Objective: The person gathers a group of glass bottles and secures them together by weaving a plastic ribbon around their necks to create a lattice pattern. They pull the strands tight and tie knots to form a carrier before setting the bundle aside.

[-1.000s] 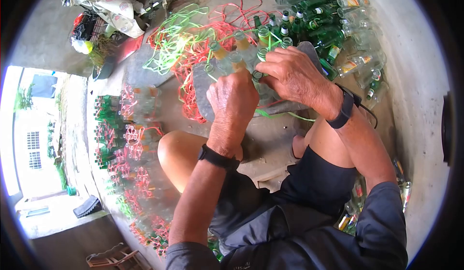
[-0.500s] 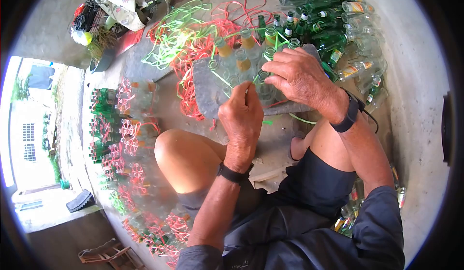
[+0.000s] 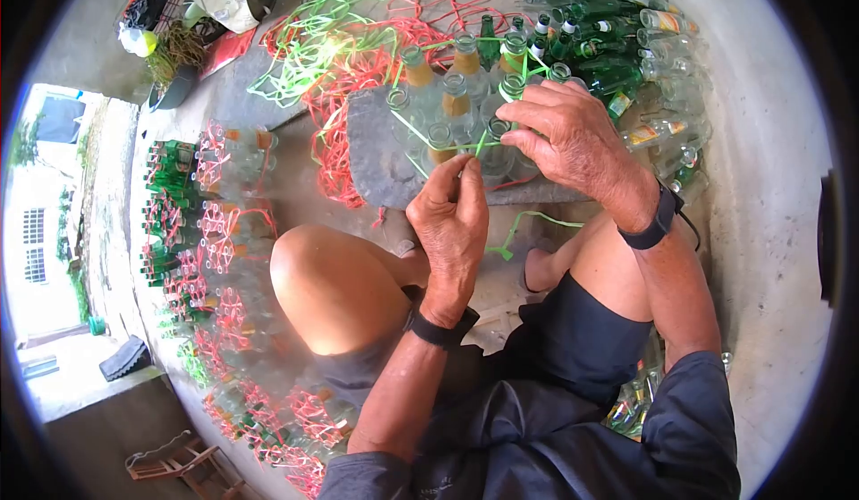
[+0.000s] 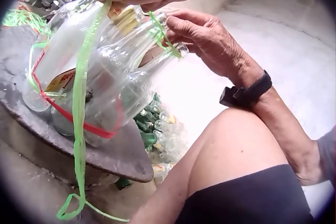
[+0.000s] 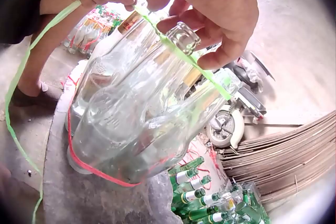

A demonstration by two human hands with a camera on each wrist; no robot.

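A cluster of clear glass bottles (image 3: pixel 455 111) stands upright, close together, on a grey slab (image 3: pixel 371 147). Green plastic strap (image 5: pixel 176 50) runs around their necks, and a red band (image 5: pixel 100 173) circles them lower down. My left hand (image 3: pixel 450 218) pinches the strap between thumb and forefinger just in front of the nearest necks; a loose tail of strap (image 4: pixel 80 113) hangs below it. The thumb and fingers of my right hand (image 3: pixel 573 133) curl around a bottle neck (image 5: pixel 185 37) at the near right of the cluster, beside the strap.
Tangled green and red strap (image 3: pixel 335 53) lies beyond the slab. Loose green and clear bottles (image 3: pixel 617 39) are piled at the right, along the wall (image 3: pixel 743 160). Bundles of bottles tied with red strap (image 3: pixel 219 232) line the left side. My bent knee (image 3: pixel 309 267) is near the slab.
My left hand has drawn back from the necks toward my body, and the strap between it and the bottles now shows. My right hand stays at the near-right neck.
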